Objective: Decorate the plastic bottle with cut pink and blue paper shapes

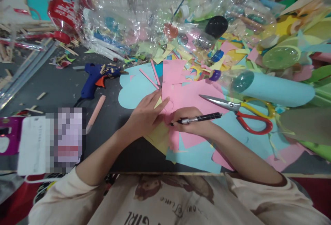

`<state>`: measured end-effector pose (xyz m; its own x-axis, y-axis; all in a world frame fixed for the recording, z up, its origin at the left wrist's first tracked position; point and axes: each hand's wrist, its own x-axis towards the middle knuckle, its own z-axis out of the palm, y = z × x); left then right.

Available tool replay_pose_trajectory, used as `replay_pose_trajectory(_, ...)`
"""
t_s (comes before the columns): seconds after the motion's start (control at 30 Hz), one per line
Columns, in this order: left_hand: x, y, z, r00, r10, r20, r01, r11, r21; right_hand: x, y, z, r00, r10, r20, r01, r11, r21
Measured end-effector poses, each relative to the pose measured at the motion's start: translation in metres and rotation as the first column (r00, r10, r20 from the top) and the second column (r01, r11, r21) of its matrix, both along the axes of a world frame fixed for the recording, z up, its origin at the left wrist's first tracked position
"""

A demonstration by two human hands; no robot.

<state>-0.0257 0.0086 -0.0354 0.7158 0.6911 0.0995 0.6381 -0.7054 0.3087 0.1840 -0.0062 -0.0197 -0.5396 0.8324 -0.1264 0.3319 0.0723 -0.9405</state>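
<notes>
Pink paper (173, 71) lies in front of me on top of blue and yellow sheets, with a round outline drawn on it. My left hand (146, 113) rests on the paper's left side, fingers stretched out and flat. A black pen (203, 118) is held in my right hand (192, 121), its tip low against the pink paper near my left fingers. To the right of that hand lie scissors (234, 106) with one yellow and one red handle, blades pointing left. Two thin pink strips (150, 78) lie just beyond my left fingertips.
A blue glue gun (90, 80) and a pink stick (95, 114) lie to the left. Plastic bottles (144, 18) and paper scraps crowd the back. A blue paper roll (280, 89) lies at right. A white device (32, 145) sits at the near left.
</notes>
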Motion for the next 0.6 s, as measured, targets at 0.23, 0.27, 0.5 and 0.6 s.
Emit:
replay_pose_trajectory(0.23,-0.0005,-0.0002,-0.0005,1.0,0.008,0.003,-0.008,0.999,-0.048,0.0009,0.0003,-0.0012,0.999,0.011,-0.05,-0.011,1.0,-0.001)
replay_pose_trajectory(0.27,-0.0005,-0.0002,-0.0005,1.0,0.004,-0.002,-0.004,0.999,-0.042,0.001,0.0005,-0.0009,0.998,0.016,-0.054,-0.016,1.0,-0.007)
replay_pose_trajectory(0.5,-0.0005,-0.0004,0.0003,1.0,0.009,-0.002,-0.009,0.999,-0.041,0.0005,0.0021,0.0013,0.998,0.022,-0.065,-0.024,0.999,-0.035)
replay_pose_trajectory(0.6,-0.0007,-0.0005,0.0001,1.0,0.004,0.008,-0.004,0.999,-0.045,0.0007,0.0029,0.0028,0.995,0.021,-0.1,-0.026,0.998,-0.049)
